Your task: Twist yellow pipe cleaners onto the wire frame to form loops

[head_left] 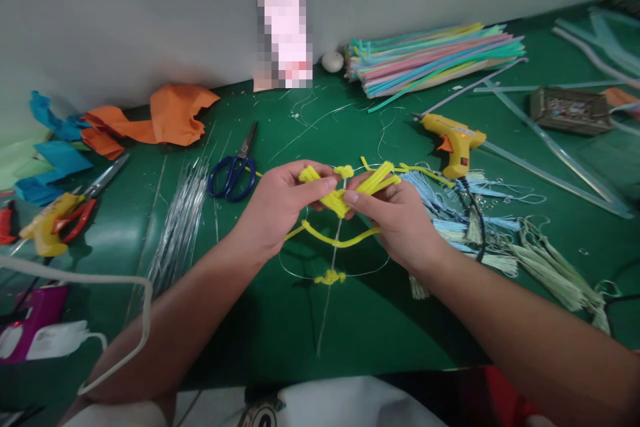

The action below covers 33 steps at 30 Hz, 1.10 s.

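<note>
Both my hands meet over the middle of a green table [280, 320]. My left hand [280, 203] is closed, thumb and fingers pinching a bundle of yellow pipe cleaners [345, 197]. My right hand [395, 217] is closed on the same yellow bundle from the other side. The pipe cleaners are twisted around a thin wire frame [333, 260] that hangs below my hands, with a small yellow knot [329, 277] lower on the wire. Loose yellow ends stick out to the right above my right hand.
Blue scissors [233, 173] and thin wires [180, 227] lie left of my hands. A yellow glue gun [455, 140] and pale tassels [500, 227] lie right. Coloured sticks [430, 57] are stacked at the back. Orange paper [165, 117], red-handled scissors [80, 210], another glue gun [47, 227] sit far left.
</note>
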Each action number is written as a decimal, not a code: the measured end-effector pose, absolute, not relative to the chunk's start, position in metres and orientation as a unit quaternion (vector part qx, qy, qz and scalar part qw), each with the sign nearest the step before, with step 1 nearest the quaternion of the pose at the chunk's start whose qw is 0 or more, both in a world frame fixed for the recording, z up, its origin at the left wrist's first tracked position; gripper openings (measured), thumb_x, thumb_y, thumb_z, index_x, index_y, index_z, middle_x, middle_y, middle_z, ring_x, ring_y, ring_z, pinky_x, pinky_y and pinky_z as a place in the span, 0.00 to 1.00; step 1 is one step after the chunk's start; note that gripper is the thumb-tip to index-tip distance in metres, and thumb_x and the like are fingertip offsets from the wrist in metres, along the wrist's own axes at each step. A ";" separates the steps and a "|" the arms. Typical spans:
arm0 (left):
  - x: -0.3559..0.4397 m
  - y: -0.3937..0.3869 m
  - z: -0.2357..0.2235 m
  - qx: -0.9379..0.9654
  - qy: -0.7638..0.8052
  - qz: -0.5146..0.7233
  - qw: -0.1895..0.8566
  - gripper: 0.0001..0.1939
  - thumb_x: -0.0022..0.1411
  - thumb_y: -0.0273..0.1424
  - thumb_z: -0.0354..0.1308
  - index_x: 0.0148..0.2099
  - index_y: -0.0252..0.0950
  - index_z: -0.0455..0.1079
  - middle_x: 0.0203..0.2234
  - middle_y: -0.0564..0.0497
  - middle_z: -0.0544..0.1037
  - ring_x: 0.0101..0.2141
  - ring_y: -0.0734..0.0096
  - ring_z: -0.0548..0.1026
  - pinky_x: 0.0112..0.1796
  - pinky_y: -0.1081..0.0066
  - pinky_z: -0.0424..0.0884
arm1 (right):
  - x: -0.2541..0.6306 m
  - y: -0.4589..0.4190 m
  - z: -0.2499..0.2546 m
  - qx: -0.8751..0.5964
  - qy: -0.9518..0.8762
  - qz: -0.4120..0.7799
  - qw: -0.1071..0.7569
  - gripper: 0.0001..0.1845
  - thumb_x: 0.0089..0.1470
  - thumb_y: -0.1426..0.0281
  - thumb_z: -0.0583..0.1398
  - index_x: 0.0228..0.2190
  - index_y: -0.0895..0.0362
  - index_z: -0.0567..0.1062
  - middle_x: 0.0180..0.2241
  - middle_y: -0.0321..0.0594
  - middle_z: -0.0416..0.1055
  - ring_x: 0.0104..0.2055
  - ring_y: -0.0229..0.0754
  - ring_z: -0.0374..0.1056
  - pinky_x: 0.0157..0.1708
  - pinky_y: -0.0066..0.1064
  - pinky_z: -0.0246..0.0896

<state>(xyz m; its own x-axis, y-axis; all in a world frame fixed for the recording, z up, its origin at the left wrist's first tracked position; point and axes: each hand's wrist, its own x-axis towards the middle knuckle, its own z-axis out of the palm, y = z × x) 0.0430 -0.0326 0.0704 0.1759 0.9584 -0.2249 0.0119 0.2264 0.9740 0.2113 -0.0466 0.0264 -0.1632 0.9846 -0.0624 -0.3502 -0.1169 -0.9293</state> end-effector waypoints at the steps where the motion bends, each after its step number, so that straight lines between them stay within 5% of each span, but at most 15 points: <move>1: 0.043 -0.032 0.070 0.469 0.505 0.394 0.608 0.07 0.53 0.33 0.69 0.34 0.36 0.79 0.33 0.51 0.79 0.29 0.76 0.73 0.32 0.74 0.69 | 0.211 -0.047 0.026 -0.383 -0.414 0.640 0.521 0.07 0.47 0.68 0.71 0.28 0.54 0.79 0.25 0.32 0.75 0.26 0.34 0.70 0.29 0.28 0.70; 20: 0.038 -0.024 0.067 0.377 0.486 0.368 0.697 0.10 0.45 0.31 0.73 0.30 0.35 0.77 0.27 0.54 0.76 0.28 0.77 0.73 0.32 0.74 0.69 | 0.209 -0.047 0.024 -0.405 -0.418 0.632 0.512 0.10 0.45 0.65 0.72 0.28 0.55 0.78 0.25 0.33 0.74 0.26 0.36 0.71 0.30 0.30 0.70; 33: 0.039 -0.028 0.067 0.492 0.501 0.357 0.616 0.08 0.48 0.33 0.71 0.30 0.37 0.77 0.26 0.55 0.75 0.28 0.75 0.71 0.35 0.71 0.67 | 0.210 -0.047 0.023 -0.398 -0.421 0.635 0.510 0.09 0.47 0.65 0.71 0.28 0.54 0.78 0.26 0.33 0.74 0.27 0.36 0.70 0.31 0.30 0.68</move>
